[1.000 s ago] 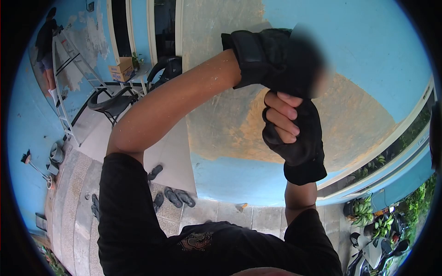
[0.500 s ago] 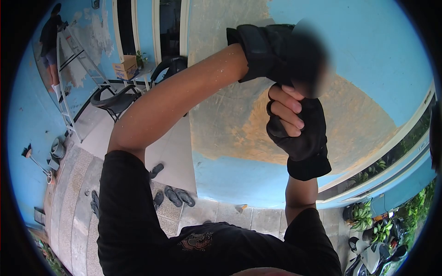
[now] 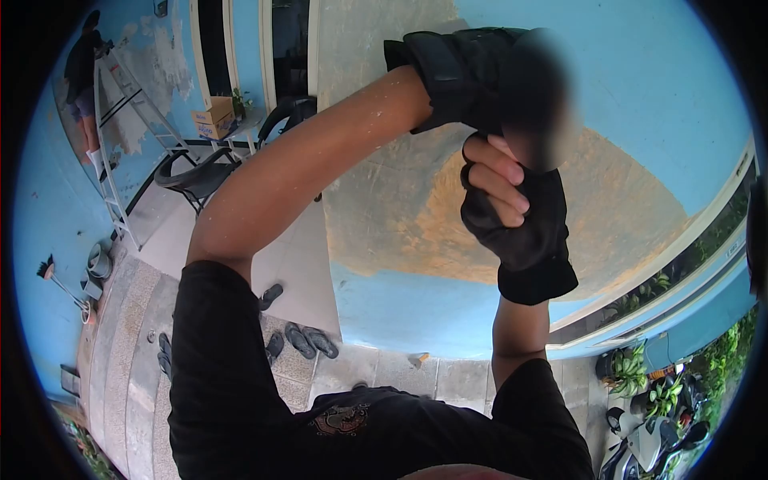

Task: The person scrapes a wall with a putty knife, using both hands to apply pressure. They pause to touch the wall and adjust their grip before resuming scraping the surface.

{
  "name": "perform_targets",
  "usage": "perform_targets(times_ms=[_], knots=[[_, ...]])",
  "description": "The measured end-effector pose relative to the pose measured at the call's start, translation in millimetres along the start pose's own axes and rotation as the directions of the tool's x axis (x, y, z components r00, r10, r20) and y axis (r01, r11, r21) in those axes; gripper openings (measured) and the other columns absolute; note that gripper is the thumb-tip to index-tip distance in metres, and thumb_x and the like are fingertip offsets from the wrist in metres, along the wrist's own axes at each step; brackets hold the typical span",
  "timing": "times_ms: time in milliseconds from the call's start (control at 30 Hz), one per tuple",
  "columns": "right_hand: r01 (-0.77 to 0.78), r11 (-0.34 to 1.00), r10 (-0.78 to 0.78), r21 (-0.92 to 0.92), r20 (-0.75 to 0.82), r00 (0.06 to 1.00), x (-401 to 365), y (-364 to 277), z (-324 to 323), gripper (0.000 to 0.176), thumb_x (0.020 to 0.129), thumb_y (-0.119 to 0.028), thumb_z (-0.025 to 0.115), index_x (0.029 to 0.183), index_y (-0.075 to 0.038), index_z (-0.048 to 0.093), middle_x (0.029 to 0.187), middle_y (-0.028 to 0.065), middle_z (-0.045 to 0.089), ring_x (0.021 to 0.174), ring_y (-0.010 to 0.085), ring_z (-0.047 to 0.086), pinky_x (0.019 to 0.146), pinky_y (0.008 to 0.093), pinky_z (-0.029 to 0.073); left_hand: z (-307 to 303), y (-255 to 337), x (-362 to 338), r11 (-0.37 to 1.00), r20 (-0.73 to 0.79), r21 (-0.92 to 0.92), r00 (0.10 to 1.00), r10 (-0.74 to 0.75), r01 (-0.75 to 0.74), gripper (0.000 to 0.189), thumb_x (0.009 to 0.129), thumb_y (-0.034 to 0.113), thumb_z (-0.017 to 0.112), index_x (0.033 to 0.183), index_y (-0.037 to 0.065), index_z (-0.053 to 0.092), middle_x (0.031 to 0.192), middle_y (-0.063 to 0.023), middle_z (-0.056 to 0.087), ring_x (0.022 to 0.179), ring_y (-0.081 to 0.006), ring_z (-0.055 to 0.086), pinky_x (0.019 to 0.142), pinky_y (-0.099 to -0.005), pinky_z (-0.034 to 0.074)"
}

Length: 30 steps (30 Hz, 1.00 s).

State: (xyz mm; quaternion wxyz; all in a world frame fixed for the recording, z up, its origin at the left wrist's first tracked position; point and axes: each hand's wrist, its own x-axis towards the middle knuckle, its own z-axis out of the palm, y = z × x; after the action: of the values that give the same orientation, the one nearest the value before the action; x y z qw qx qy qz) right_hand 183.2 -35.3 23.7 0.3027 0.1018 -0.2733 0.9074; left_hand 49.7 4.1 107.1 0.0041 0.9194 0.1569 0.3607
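Observation:
Both hands wear black fingerless gloves and are raised close together before a blue wall (image 3: 624, 72) with a large bare grey and orange-brown patch (image 3: 400, 216). My left hand (image 3: 516, 92) is the upper one, its arm reaching across from the left; a blurred area hides its fingers, so its grip cannot be made out. Just below it, my right hand (image 3: 512, 200) has its fingers curled closed, and anything inside them is hidden. The two hands overlap or touch at the blurred area.
At the upper left a person (image 3: 82, 72) stands on a ladder (image 3: 104, 152) by the scraped wall. Near them are a chair (image 3: 196, 180) and a cardboard box (image 3: 214, 120). Sandals (image 3: 300, 340) lie on the floor; plants (image 3: 628, 370) and a motorcycle (image 3: 648, 440) are lower right.
The background has shifted slightly left in view. Both hands keep nearly the same pose, with my right hand marginally higher and its fingers still curled.

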Motion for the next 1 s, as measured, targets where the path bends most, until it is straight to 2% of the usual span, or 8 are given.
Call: perform_targets(times_ms=[67, 167, 200, 367, 400, 500, 533, 1000], knots=[[-0.018, 1.0, 0.018, 0.0, -0.035, 0.999, -11.7, 8.8, -3.0, 0.029, 0.103, -0.012, 0.036, 0.075, -0.007, 0.04, 0.069, 0.0055, 0.046, 0.05, 0.0152, 0.043, 0.039, 0.0263, 0.035, 6.0, 5.1, -7.0, 0.997, -0.001, 0.018, 0.998, -0.071, 0.071, 0.017, 0.08, 0.02, 0.06, 0.066, 0.011, 0.063, 0.057, -0.0041, 0.057, 0.052, -0.0165, 0.051, 0.056, -0.0345, 0.046], [-0.048, 0.999, 0.049, 0.008, -0.063, 0.997, -9.6, 6.9, -12.4, 0.03, 0.102, -0.011, 0.037, 0.073, -0.007, 0.039, 0.068, 0.0054, 0.045, 0.049, 0.0149, 0.044, 0.039, 0.0261, 0.036, 10.5, -2.8, -8.8, 0.991, -0.006, 0.128, 0.999, -0.033, 0.033, 0.016, 0.079, 0.019, 0.06, 0.065, 0.011, 0.063, 0.057, -0.0053, 0.056, 0.051, -0.0181, 0.05, 0.055, -0.034, 0.044], [-0.046, 0.999, 0.046, 0.01, -0.039, 0.998, -3.8, 1.7, -13.3, 0.031, 0.102, -0.012, 0.036, 0.072, -0.007, 0.039, 0.068, 0.0053, 0.045, 0.049, 0.015, 0.044, 0.039, 0.0263, 0.037, 5.5, 4.2, -8.0, 0.984, 0.028, 0.131, 0.991, -0.128, 0.123, 0.017, 0.079, 0.019, 0.058, 0.065, 0.01, 0.062, 0.056, -0.0066, 0.054, 0.051, -0.0197, 0.049, 0.055, -0.0333, 0.044], [0.01, 0.998, -0.016, -0.056, -0.098, 0.995, -8.1, 16.6, -6.4, 0.029, 0.1, -0.01, 0.042, 0.071, -0.01, 0.041, 0.063, -0.0001, 0.043, 0.044, 0.0104, 0.038, 0.035, 0.0243, 0.034, 11.2, -5.6, -12.3, 0.998, -0.007, 0.057, 1.0, -0.003, 0.004, 0.015, 0.077, 0.016, 0.059, 0.064, 0.01, 0.061, 0.055, -0.0055, 0.052, 0.05, -0.0188, 0.047, 0.054, -0.0334, 0.043], [-0.037, 0.999, 0.037, 0.028, -0.007, 0.999, -2.7, 15.1, -10.5, 0.031, 0.102, -0.012, 0.036, 0.072, -0.007, 0.04, 0.069, 0.0063, 0.046, 0.05, 0.0167, 0.045, 0.039, 0.0267, 0.037, 8.9, -6.4, -10.9, 0.998, -0.015, 0.054, 0.999, 0.04, -0.039, 0.014, 0.076, 0.016, 0.06, 0.064, 0.009, 0.061, 0.054, -0.0047, 0.052, 0.05, -0.0182, 0.047, 0.053, -0.0336, 0.043], [0.029, 0.997, -0.029, 0.068, 0.003, 1.0, 8.7, 11.3, -8.6, 0.028, 0.1, -0.01, 0.043, 0.072, -0.01, 0.04, 0.063, 0.0005, 0.045, 0.044, 0.0104, 0.039, 0.035, 0.0245, 0.034, -4.6, -7.4, -1.4, 0.999, 0.068, 0.033, 0.997, -0.021, 0.019, 0.014, 0.076, 0.015, 0.06, 0.063, 0.009, 0.061, 0.054, -0.0025, 0.052, 0.05, -0.0153, 0.047, 0.053, -0.0335, 0.043], [0.015, 0.997, -0.021, 0.076, 0.088, 0.996, 7.9, 12.4, -13.6, 0.03, 0.102, -0.012, 0.037, 0.073, -0.006, 0.04, 0.07, 0.0074, 0.047, 0.05, 0.0167, 0.045, 0.039, 0.0267, 0.038, -9.9, 0.8, -4.3, 0.999, 0.079, 0.016, 0.996, -0.032, 0.031, 0.016, 0.077, 0.015, 0.059, 0.062, 0.009, 0.061, 0.054, -0.0008, 0.052, 0.051, -0.0126, 0.047, 0.053, -0.0325, 0.043], [0.041, 0.998, -0.042, 0.046, 0.034, 0.999, 4.8, 15.8, -14.6, 0.031, 0.101, -0.012, 0.038, 0.072, -0.005, 0.041, 0.068, 0.0068, 0.047, 0.048, 0.0162, 0.045, 0.038, 0.0262, 0.035, -0.9, -0.6, -6.5, 1.0, 0.101, 0.016, 0.995, -0.026, 0.024, 0.022, 0.081, 0.018, 0.057, 0.061, 0.008, 0.06, 0.052, -0.004, 0.051, 0.048, -0.0155, 0.046, 0.054, -0.0333, 0.043]])
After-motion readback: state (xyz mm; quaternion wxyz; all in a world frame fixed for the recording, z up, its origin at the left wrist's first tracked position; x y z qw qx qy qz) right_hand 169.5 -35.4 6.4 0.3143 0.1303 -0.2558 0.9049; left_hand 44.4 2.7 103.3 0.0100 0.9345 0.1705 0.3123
